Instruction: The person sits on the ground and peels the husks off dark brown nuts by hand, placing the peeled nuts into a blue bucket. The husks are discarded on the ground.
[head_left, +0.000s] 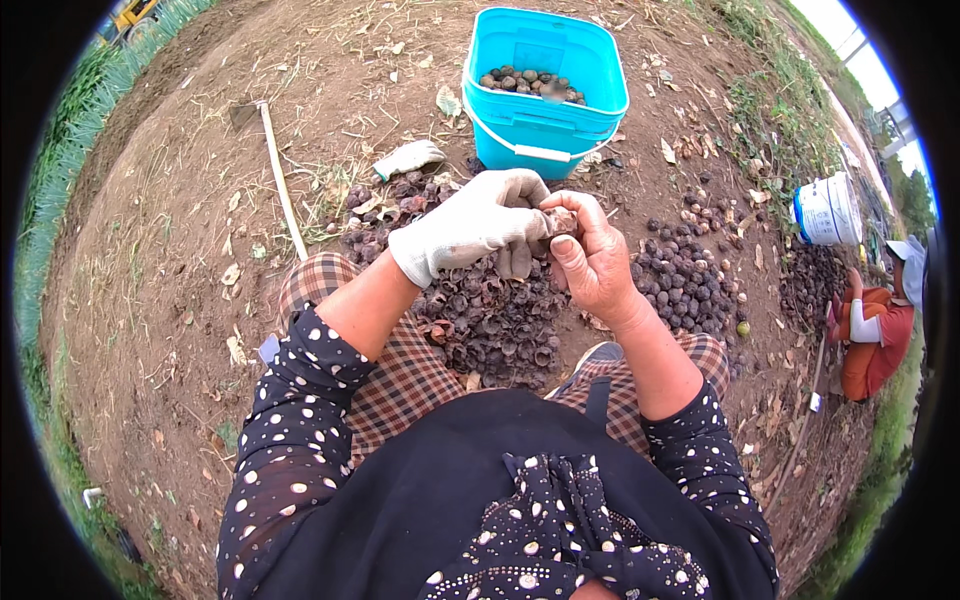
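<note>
gloved left hand [470, 228] and bare right hand [590, 255] pinched one small, hard, light brown husked nut [560, 220] above dark husk pile [495, 325]; likely crumbly.

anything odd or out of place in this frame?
One oddity: only the left hand wears a white glove; the right hand is bare, and a spare glove lies on the dirt beside the blue bucket.
</note>
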